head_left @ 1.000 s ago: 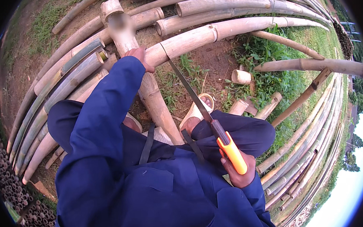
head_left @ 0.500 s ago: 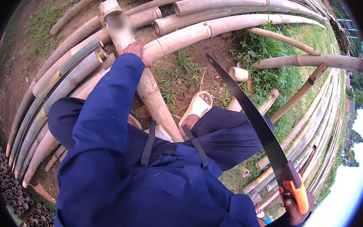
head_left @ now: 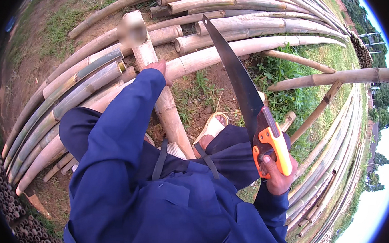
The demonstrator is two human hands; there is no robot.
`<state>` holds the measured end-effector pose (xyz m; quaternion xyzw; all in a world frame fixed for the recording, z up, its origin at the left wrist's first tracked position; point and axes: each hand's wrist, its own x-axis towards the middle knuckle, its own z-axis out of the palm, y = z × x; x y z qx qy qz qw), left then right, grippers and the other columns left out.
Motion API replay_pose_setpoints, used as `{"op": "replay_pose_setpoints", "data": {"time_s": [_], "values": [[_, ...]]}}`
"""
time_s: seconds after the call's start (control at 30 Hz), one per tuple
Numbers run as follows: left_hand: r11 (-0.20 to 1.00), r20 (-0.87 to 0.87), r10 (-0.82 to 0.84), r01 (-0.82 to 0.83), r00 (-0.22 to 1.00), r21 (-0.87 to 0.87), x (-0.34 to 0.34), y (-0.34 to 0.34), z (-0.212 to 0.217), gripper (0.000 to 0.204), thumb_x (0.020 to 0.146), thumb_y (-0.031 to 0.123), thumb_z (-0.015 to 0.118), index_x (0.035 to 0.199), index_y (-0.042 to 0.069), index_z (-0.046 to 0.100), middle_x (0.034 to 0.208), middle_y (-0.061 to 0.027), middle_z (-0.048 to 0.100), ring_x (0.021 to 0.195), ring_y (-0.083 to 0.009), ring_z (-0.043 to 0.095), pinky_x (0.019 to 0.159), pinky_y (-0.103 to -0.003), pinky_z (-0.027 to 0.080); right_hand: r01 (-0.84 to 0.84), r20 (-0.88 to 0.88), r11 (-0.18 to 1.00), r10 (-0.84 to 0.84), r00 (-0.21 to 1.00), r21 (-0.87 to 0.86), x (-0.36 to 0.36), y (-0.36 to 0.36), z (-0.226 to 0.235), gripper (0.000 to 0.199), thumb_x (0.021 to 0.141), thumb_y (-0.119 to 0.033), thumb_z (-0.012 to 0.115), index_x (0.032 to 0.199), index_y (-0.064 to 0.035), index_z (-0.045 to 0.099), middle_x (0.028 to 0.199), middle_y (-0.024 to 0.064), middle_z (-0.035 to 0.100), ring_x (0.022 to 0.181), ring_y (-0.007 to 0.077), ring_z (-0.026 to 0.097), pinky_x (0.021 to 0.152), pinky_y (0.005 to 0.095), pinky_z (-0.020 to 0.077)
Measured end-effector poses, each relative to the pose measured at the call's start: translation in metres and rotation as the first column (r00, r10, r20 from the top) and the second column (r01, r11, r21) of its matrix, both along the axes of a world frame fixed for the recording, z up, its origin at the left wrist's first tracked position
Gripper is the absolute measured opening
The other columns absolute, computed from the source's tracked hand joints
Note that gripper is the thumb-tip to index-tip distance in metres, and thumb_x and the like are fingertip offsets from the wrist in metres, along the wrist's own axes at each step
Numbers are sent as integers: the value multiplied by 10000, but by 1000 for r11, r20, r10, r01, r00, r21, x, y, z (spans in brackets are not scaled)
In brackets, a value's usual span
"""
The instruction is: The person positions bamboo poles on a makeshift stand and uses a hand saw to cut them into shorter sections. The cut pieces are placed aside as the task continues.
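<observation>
Holding a long, dark-bladed handsaw (head_left: 236,70) in the right hand (head_left: 278,176), a person in navy clothes sits or squats low outdoors, knees apart. The fingers of that hand are curled round the saw's orange handle (head_left: 282,154), the thumb pressed along its near side; the fingers behind the grip are mostly hidden. The blade slants up and to the left, passing in front of a pale bamboo pole (head_left: 204,60); it looks raised off the pole.

The left hand (head_left: 159,69), its arm stretched forward, rests on that pole where it meets a thick bamboo piece (head_left: 171,116) running between the feet. Its fingers lie close together over the pole, though I cannot tell how far they wrap underneath. The pole curves away to the right in the wide view.

A sandalled foot (head_left: 213,128) shows on the bare soil, with leafy green plants (head_left: 285,71) beyond it. More poles (head_left: 246,24) lie at the top, others (head_left: 325,178) at the right, and stacked cut ends (head_left: 39,240) fill the lower left.
</observation>
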<state>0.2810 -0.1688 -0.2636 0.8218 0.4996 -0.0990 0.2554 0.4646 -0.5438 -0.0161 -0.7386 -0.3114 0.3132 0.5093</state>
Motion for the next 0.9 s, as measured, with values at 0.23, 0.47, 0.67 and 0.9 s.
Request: {"op": "replay_pose_setpoints", "data": {"time_s": [0.23,0.47,0.67,0.9], "values": [[999,-10,-43,42,999,-32,2,8,6,845,599,425,913,1261,8,594,1163,-232,713,1123,-384,692,1004,-458,530,-64,26,998,64,998,0,-11,16,-24,163,879,-31,756,849,25,606,668,81,630,514,123,576,494,240,458],[999,22,-36,36,999,-20,-5,8,57,806,618,412,864,1233,-25,580,1078,-277,715,1082,-440,687,979,-486,520,-189,-49,982,189,981,3,-8,52,-64,321,925,-2,724,1230,81,668,927,54,713,801,109,642,741,257,517],[999,10,-4,5,1000,-34,-6,16,75,822,614,403,850,1266,-16,576,1086,-276,714,1089,-447,681,982,-491,513,-288,60,955,284,957,68,-7,80,-89,193,912,25,711,1097,69,681,727,-2,616,584,71,541,548,225,438],[999,5,-10,10,1000,-48,-9,19,65,848,619,394,838,1312,-10,563,1086,-274,715,1092,-440,681,981,-485,513,-385,131,923,380,916,13,0,88,-88,236,883,48,707,1116,76,690,748,13,648,639,81,581,617,235,467]]}}
